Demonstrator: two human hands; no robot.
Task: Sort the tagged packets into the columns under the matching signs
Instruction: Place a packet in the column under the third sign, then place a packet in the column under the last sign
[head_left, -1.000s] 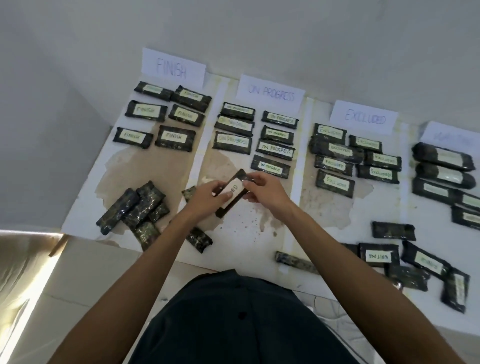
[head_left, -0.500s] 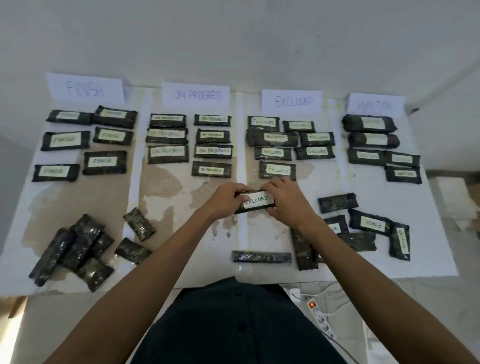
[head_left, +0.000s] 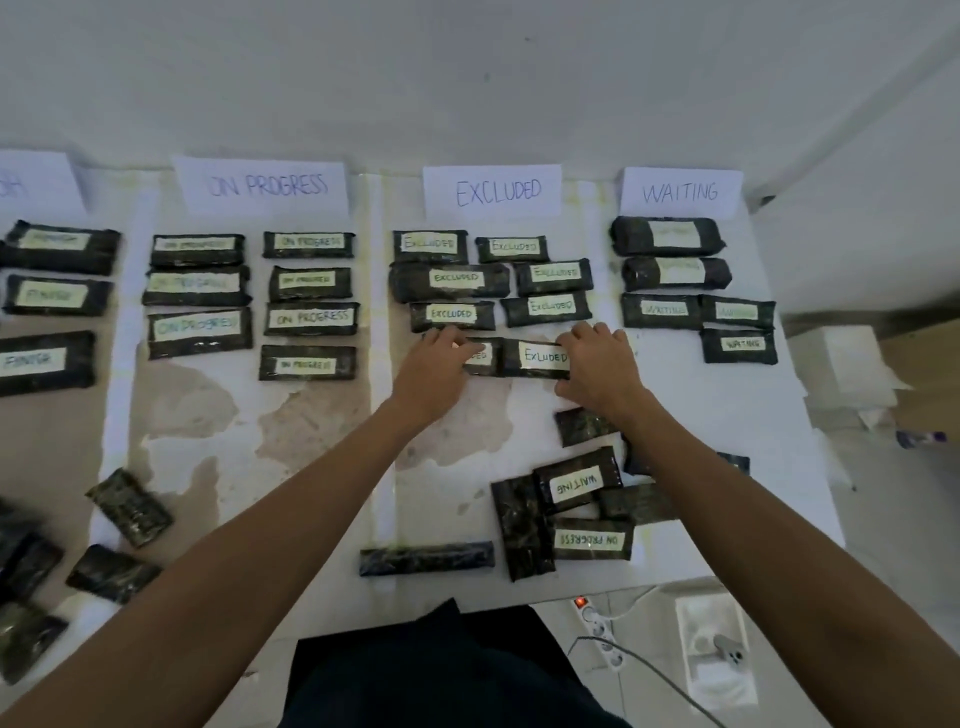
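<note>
A dark packet tagged EXCLUDED (head_left: 537, 357) lies flat in the fourth row under the EXCLUDED sign (head_left: 492, 191). My right hand (head_left: 597, 366) pinches its right end, thumb at the near edge. Just left of it, my left hand (head_left: 434, 366) rests with fingers spread on a neighbouring EXCLUDED packet (head_left: 480, 356), hiding most of its tag. Filled columns sit under the ON PROGRESS sign (head_left: 262, 186) and the WAITING sign (head_left: 680, 193). Unsorted packets lie near me, one tagged WAITING (head_left: 577, 480) and one tagged ON PROGRESS (head_left: 589, 540).
More loose dark packets lie at the front left (head_left: 130, 506) and front centre (head_left: 426, 558). FINISH packets (head_left: 52, 296) fill the far left column. The white table (head_left: 727, 415) ends at the right, with a power strip (head_left: 597, 631) on the floor below.
Both hands carried the EXCLUDED packet forward and right, from mid-table into the EXCLUDED column, and set it down. My left hand shifted onto the neighbouring packet.
</note>
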